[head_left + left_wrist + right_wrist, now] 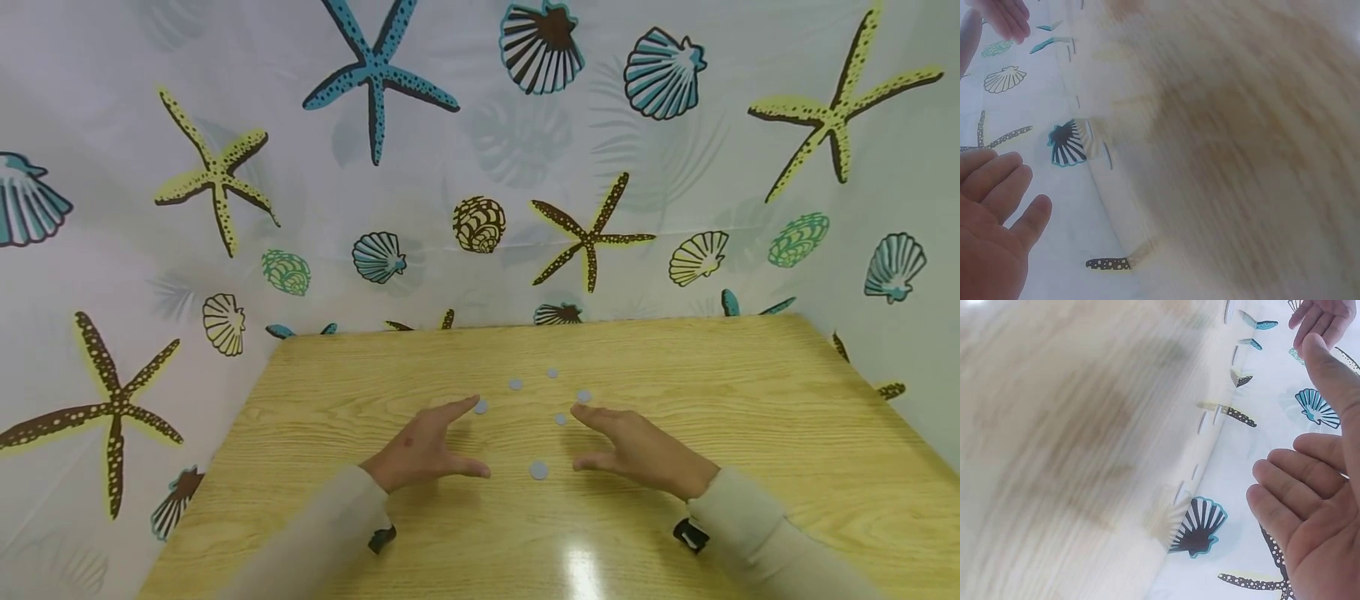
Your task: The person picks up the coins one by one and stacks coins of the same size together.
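Note:
Several flat grey discs lie spread on the wooden table in the head view. My left hand [429,448] is held over the table with fingers extended and thumb apart, its fingertips beside the leftmost disc [482,407]. Facing it, my right hand [647,452] has its fingers stretched out close to the right disc [583,396] and a smaller disc [560,419]. Between the thumbs lies the nearest disc [538,471]. Both palms look bare in the wrist views, the left palm [988,231] and the right palm [1319,519]. Neither hand holds anything.
Two more discs, one [515,384] and another [552,373], lie farther back. The wood-grain table [360,375] ends at a white cloth [465,158] printed with starfish and shells, which rises behind it and at both sides. Light glares off the table's near part.

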### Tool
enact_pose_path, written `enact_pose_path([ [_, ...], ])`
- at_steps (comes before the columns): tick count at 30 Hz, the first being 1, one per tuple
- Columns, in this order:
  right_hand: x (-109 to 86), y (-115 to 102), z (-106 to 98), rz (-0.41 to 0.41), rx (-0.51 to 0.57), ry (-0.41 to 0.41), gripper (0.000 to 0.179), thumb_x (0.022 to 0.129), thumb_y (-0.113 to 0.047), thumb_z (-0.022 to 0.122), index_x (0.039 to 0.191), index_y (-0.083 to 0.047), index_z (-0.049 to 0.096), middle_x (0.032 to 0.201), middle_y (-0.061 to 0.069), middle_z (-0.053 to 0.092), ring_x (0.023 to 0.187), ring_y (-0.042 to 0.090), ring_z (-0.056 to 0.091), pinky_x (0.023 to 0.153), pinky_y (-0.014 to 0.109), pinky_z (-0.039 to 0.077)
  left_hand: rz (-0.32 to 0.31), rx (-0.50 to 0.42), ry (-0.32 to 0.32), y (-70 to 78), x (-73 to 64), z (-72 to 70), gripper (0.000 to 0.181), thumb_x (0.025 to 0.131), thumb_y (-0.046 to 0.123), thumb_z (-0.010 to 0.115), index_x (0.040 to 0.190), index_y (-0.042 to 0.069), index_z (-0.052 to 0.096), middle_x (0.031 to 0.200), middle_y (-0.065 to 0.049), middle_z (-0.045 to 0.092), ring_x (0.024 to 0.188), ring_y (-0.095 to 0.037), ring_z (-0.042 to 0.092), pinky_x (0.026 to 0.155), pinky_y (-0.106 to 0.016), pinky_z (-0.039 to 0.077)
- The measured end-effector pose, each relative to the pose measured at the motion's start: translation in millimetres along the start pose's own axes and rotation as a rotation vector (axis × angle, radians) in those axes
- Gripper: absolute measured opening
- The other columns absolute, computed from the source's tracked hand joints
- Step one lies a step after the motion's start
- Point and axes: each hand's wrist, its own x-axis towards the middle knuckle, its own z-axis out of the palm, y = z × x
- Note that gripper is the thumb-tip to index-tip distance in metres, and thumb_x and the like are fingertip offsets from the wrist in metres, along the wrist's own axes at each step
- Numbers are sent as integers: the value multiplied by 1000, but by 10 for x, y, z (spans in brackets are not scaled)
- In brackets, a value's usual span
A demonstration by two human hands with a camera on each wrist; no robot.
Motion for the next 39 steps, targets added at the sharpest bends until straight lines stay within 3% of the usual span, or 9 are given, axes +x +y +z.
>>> enact_pose_path([
  [14,29,-50,131,-57,10,6,68,90,-32,74,136,12,51,135,27,57,120,39,59,95,46,51,22,-68,7,-74,53,175,96,75,42,86,150,4,40,153,-12,43,139,-28,42,109,-44,40],
  [20,41,-47,193,-78,30,1,66,91,-31,73,136,12,51,134,27,58,119,38,60,95,45,51,61,-133,3,-77,79,240,93,76,36,87,148,-2,42,151,-19,44,139,-33,42,109,-50,39],
  [26,52,-39,228,-105,48,-3,65,91,-27,73,136,13,51,134,28,57,118,39,60,94,44,52,26,-164,-15,-67,94,286,92,76,38,86,149,1,42,152,-16,44,140,-31,41,111,-50,37],
  [33,79,-40,247,-90,47,2,63,90,-25,75,135,13,52,133,28,57,119,39,60,95,44,52,9,-137,-10,-55,128,325,90,76,39,87,147,4,45,151,-9,47,138,-28,43,110,-47,38],
  [39,131,-37,291,-72,54,9,58,90,-21,75,132,12,55,132,27,58,119,38,60,96,43,51,58,-130,2,-47,172,376,82,77,36,87,141,0,52,144,-11,54,133,-27,50,108,-46,41],
])
